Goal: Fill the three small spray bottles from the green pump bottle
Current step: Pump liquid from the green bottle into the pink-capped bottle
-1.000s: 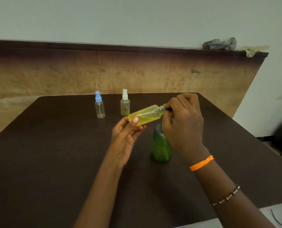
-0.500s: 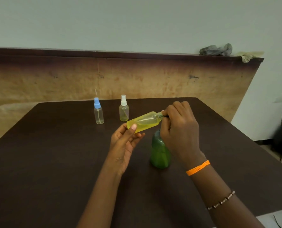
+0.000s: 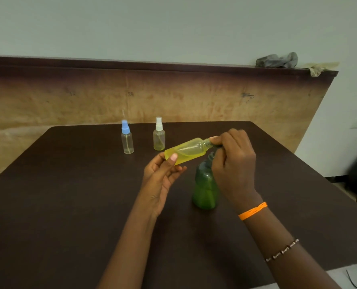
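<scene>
**Yellow spray bottle held tilted above the green pump bottle**

You held the yellow spray bottle (image 3: 187, 150) in the air over the dark brown table (image 3: 69, 205), tilted so that its base pointed down to your left and its threaded neck pointed up to your right. Your left hand (image 3: 160, 180) gripped the base end, the thumb pressed on the near side of the bottle and the fingers curled behind it, palm turned up. Your right hand (image 3: 234, 161) was at the neck, its fingers and thumb curled tight and pinching something dark right at the bottle's mouth; you could not tell from this view whether that was the bottle's own cap or part of the pump. Yellowish liquid lay pooled along the lower side of the tilted bottle.

The green pump bottle (image 3: 205, 190) stood upright on the table just below your right hand, its top hidden behind your fingers. Further back, well apart from your hands, two more small bottles stood upright side by side: the blue-capped spray bottle (image 3: 127, 138) to the left and the white-capped spray bottle (image 3: 158, 136) to the right, both clear, the white-capped one with a yellowish tint low down.

You wore an orange band (image 3: 253, 210) on the right wrist and a beaded bracelet (image 3: 283, 250) further up that forearm. A grey cloth (image 3: 276, 60) lay on the ledge behind the table.
</scene>
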The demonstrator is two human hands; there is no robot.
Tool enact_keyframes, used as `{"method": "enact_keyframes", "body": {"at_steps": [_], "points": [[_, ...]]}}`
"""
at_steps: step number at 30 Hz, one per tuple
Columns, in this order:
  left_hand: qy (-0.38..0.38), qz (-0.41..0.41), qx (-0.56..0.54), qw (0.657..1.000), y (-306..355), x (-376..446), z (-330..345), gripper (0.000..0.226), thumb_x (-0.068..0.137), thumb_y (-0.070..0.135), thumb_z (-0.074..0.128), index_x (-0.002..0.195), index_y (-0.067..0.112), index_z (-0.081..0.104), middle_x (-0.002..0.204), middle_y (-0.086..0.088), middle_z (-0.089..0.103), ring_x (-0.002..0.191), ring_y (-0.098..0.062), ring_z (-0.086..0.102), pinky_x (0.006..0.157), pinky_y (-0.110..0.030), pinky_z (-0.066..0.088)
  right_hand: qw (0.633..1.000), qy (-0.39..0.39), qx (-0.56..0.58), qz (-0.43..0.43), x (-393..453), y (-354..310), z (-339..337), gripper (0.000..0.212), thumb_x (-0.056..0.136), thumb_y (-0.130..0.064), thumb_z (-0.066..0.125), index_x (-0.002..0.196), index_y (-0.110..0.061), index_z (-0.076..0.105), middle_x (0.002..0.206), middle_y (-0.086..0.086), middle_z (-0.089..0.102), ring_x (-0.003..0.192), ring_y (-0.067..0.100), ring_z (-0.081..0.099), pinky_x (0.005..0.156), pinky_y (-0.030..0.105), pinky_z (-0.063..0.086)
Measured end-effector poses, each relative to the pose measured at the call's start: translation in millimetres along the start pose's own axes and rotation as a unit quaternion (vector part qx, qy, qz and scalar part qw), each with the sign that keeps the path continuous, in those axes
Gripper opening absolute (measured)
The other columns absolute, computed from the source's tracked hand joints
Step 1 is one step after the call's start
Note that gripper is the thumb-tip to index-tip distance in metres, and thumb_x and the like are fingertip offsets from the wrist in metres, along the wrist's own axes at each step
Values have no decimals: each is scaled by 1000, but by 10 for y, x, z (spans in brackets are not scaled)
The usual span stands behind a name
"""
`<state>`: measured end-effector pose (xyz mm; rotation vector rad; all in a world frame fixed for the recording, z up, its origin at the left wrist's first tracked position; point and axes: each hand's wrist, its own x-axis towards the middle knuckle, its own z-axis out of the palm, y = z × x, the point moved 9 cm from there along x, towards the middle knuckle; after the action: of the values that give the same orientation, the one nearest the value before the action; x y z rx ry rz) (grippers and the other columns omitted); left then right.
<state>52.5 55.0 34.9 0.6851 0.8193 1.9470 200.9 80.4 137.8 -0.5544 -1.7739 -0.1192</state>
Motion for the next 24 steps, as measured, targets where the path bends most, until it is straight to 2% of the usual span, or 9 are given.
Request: {"method": "enact_keyframes", "body": {"at_steps": [3, 7, 11, 14, 17, 19, 21, 24], "points": [[1, 4, 1, 1000, 3, 14, -18, 30, 70, 18, 61, 97, 7, 60, 72, 2, 68, 62, -5, 62, 85, -30, 53, 1000, 17, -4, 0, -135, -6, 8, 27, 79, 8, 37, 80, 6, 64, 75, 17, 58, 71, 28, 55, 66, 27, 44], [2, 1, -13, 1000, -9, -9, -16, 32, 71, 17, 61, 100, 6, 59, 73, 2, 69, 64, -6, 64, 84, -29, 53, 1000, -12, -20, -9, -66, -10, 16, 26, 78, 4, 37, 75, 4, 63, 71, 15, 57, 67, 29, 55, 60, 33, 43], [5, 0, -15, 1000, -18, -17, -11, 31, 70, 18, 61, 99, 7, 59, 75, 1, 69, 61, -6, 62, 83, -29, 54, 998, -36, -45, -18, 77, -42, 21, 25, 78, -4, 37, 69, 0, 60, 68, 10, 56, 64, 25, 52, 54, 32, 39], [4, -3, -9, 1000, -29, 4, -9, 32, 70, 18, 61, 100, 7, 59, 75, 2, 70, 62, -5, 63, 86, -30, 52, 999, -11, -39, -5, -24, -18, 14, 25, 82, 0, 39, 74, 2, 62, 70, 13, 56, 66, 25, 52, 57, 30, 41], [10, -3, -10, 1000, -25, 6, -44, 35, 70, 18, 62, 103, 5, 59, 78, 1, 69, 65, -6, 64, 86, -30, 52, 999, 14, -51, 11, -154, -7, 56, 24, 86, 4, 41, 75, 3, 62, 70, 14, 54, 61, 26, 52, 51, 35, 46], [16, -4, -11, 1000, -26, -2, -63, 37, 70, 19, 62, 104, 5, 59, 79, 0, 69, 66, -6, 65, 85, -30, 53, 998, 6, -59, 12, -128, -24, 72, 23, 84, 3, 41, 72, 1, 60, 68, 12, 53, 58, 25, 51, 46, 37, 44], [12, -6, -7, 1000, -22, -13, -52, 36, 70, 19, 62, 103, 5, 59, 78, 0, 68, 65, -7, 64, 85, -30, 53, 997, -5, -73, 4, -45, -51, 40, 23, 81, 0, 40, 68, -2, 60, 65, 9, 54, 54, 23, 50, 42, 32, 39], [4, -3, 0, 1000, -24, -9, -21, 33, 70, 19, 61, 101, 6, 59, 75, 1, 69, 62, -6, 63, 85, -31, 53, 994, -18, -104, -12, 97, -96, -13, 23, 78, -5, 41, 64, -6, 60, 61, 5, 54, 52, 21, 50, 43, 24, 30]]}}
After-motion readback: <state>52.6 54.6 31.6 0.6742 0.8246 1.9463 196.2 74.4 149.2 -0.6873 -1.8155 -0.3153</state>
